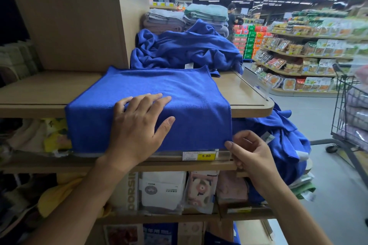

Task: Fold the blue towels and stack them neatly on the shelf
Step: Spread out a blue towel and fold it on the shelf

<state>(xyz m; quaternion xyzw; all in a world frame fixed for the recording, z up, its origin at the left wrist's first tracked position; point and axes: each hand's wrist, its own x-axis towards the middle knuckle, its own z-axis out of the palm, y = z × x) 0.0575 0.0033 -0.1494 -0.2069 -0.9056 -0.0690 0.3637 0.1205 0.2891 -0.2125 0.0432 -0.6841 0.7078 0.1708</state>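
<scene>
Now left hand flat on towel

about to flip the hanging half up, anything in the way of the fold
Only the left hand, pressed flat on the spread towel at the shelf edge. The right hand pinches its lower corner; the crumpled blue pile sits behind.

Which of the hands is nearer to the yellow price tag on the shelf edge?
Right. The right hand pinches the towel corner just right of the price tag; the left hand lies flat on the towel, up and left of it.
</scene>
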